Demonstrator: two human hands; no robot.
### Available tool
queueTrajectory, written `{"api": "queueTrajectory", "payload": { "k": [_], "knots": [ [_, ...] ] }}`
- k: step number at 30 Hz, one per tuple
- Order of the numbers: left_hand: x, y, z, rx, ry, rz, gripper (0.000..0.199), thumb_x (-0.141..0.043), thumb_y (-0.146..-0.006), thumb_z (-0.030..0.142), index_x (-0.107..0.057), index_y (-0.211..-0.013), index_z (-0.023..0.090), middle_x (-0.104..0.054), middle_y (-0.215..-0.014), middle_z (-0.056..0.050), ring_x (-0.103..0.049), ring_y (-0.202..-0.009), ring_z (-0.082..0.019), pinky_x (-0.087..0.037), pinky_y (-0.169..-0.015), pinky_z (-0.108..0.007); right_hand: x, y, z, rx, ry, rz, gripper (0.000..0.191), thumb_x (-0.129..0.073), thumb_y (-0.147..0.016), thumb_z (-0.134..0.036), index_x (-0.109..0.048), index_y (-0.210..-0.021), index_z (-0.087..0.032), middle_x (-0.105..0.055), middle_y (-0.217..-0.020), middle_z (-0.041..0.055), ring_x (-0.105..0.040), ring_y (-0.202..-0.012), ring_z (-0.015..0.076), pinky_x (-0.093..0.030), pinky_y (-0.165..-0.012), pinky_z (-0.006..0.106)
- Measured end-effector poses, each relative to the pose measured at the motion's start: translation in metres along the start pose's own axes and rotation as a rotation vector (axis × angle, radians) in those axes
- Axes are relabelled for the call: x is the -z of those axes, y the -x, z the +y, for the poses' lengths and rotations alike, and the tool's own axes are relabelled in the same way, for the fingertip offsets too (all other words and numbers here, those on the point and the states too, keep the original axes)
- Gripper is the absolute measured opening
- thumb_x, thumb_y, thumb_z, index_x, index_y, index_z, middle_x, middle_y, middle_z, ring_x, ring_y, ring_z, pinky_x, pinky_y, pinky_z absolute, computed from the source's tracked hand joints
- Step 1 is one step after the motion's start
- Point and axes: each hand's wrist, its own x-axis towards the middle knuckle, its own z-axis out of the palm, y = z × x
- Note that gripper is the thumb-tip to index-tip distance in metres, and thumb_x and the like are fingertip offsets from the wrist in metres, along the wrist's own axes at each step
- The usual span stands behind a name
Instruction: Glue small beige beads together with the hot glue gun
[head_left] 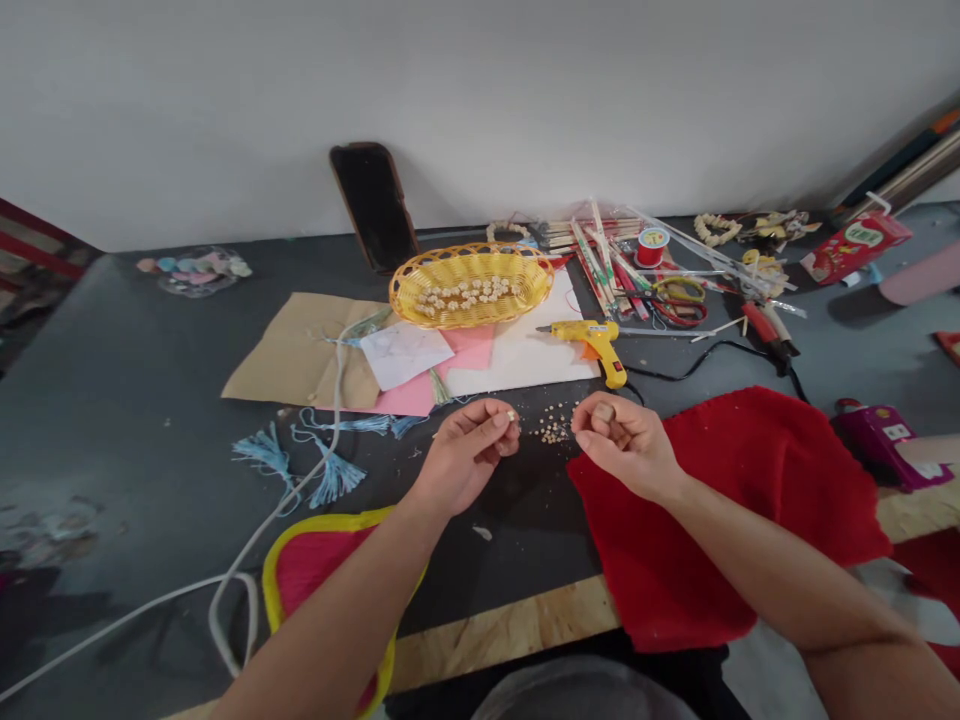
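Note:
My left hand [478, 440] is closed in a pinch, with a small pale bead-like piece [511, 415] between thumb and forefinger. Facing it across a narrow gap, my right hand [621, 440] has its fingers curled inward and thumb close to the forefinger; whatever they may hold is too small to make out. Between the hands, slightly beyond them, small pale beads [555, 424] lie scattered on the dark table. A yellow woven basket [411, 300] farther back contains several pale bead clusters [472, 294]. Just beyond my right hand lies a yellow glue gun [600, 345].
Red felt [772, 470] lies under my right forearm. Blue tassels [334, 478], a white cable [259, 535] and a yellow-edged pink pad [307, 560] are at left. A phone [375, 205] leans on the wall. Scissors [679, 300], pliers [769, 330] and a juice carton [855, 247] stand right.

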Motion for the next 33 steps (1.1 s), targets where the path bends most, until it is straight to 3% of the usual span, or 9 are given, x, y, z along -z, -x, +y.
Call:
{"api": "queueTrajectory", "payload": {
  "k": [5, 10, 13, 16, 20, 25, 28, 30, 33],
  "knots": [
    [0.0, 0.001, 0.0, 0.016, -0.013, -0.011, 0.022, -0.082, -0.067, 0.029, -0.068, -0.07, 0.012, -0.061, -0.061, -0.001, -0.048, -0.053, -0.007, -0.034, -0.053, -0.021, -0.002, 0.0, 0.006, -0.116, -0.133, 0.023, 0.025, -0.069, -0.078, -0.031, -0.048, -0.072, -0.02, -0.059, -0.07, -0.0013, -0.05, -0.052, 0.0064, -0.043, -0.047, 0.019],
    [0.0, 0.001, 0.0, 0.007, -0.035, -0.033, 0.021, -0.082, -0.067, 0.029, -0.069, -0.07, 0.012, -0.062, -0.062, -0.001, -0.047, -0.053, -0.007, -0.035, -0.053, -0.022, 0.004, -0.002, 0.003, -0.186, -0.029, -0.002, 0.018, -0.07, -0.08, -0.032, -0.062, -0.077, -0.016, -0.058, -0.053, -0.0045, -0.053, -0.043, 0.0072, -0.045, -0.046, 0.021],
    [0.0, 0.002, -0.001, 0.018, -0.073, -0.048, 0.02, -0.082, -0.068, 0.028, -0.071, -0.072, 0.012, -0.063, -0.063, -0.002, -0.048, -0.053, -0.007, -0.036, -0.054, -0.022, 0.01, -0.002, -0.002, -0.13, 0.016, -0.009, 0.023, -0.059, -0.089, -0.037, -0.061, -0.078, -0.016, -0.064, -0.06, -0.0013, -0.054, -0.042, 0.0064, -0.045, -0.045, 0.02],
    [0.0, 0.003, -0.002, 0.034, -0.111, -0.062, 0.02, -0.082, -0.068, 0.028, -0.072, -0.074, 0.012, -0.063, -0.06, -0.002, -0.049, -0.054, -0.008, -0.037, -0.054, -0.022, 0.014, 0.0, -0.006, -0.06, 0.091, -0.161, 0.033, -0.045, -0.097, -0.035, -0.057, -0.072, -0.016, -0.064, -0.061, -0.0002, -0.054, -0.042, 0.0053, -0.042, -0.043, 0.017],
    [0.001, 0.002, -0.003, 0.034, -0.126, -0.082, 0.019, -0.082, -0.068, 0.029, -0.073, -0.075, 0.013, -0.062, -0.058, -0.001, -0.05, -0.055, -0.009, -0.037, -0.054, -0.021, 0.012, 0.001, -0.006, 0.076, 0.242, -0.328, 0.028, -0.053, -0.093, -0.029, -0.059, -0.069, -0.017, -0.063, -0.058, -0.0011, -0.056, -0.049, 0.0065, -0.043, -0.049, 0.017],
    [0.003, 0.002, -0.004, 0.034, -0.12, -0.046, 0.019, -0.082, -0.068, 0.028, -0.072, -0.075, 0.013, -0.064, -0.063, -0.002, -0.051, -0.055, -0.008, -0.04, -0.055, -0.022, 0.017, -0.003, -0.002, 0.165, 0.384, -0.137, 0.009, -0.063, -0.086, -0.025, -0.063, -0.079, -0.02, -0.069, -0.076, 0.0023, -0.063, -0.068, 0.0127, -0.05, -0.062, 0.023],
    [0.003, 0.001, -0.003, 0.03, -0.104, -0.048, 0.021, -0.082, -0.068, 0.03, -0.071, -0.073, 0.013, -0.064, -0.063, -0.002, -0.05, -0.055, -0.008, -0.04, -0.055, -0.021, 0.022, -0.007, -0.003, 0.242, 0.396, -0.234, 0.012, -0.071, -0.081, -0.03, -0.065, -0.084, -0.02, -0.069, -0.096, 0.0082, -0.063, -0.087, 0.0179, -0.052, -0.073, 0.03],
    [0.003, 0.001, -0.004, 0.035, -0.12, -0.055, 0.023, -0.082, -0.068, 0.032, -0.071, -0.073, 0.013, -0.063, -0.061, -0.001, -0.051, -0.055, -0.008, -0.039, -0.055, -0.021, 0.022, -0.007, -0.004, 0.295, 0.378, -0.316, 0.018, -0.074, -0.079, -0.032, -0.063, -0.072, -0.019, -0.068, -0.09, 0.007, -0.062, -0.085, 0.0179, -0.052, -0.078, 0.033],
    [0.002, 0.002, -0.004, 0.057, -0.183, -0.066, 0.026, -0.083, -0.066, 0.036, -0.071, -0.073, 0.014, -0.064, -0.06, -0.001, -0.052, -0.056, -0.009, -0.038, -0.056, -0.021, 0.015, -0.005, 0.0, 0.276, 0.346, -0.236, 0.018, -0.069, -0.084, -0.027, -0.062, -0.07, -0.019, -0.066, -0.081, 0.0048, -0.06, -0.07, 0.0133, -0.052, -0.068, 0.028]
  ]
}}
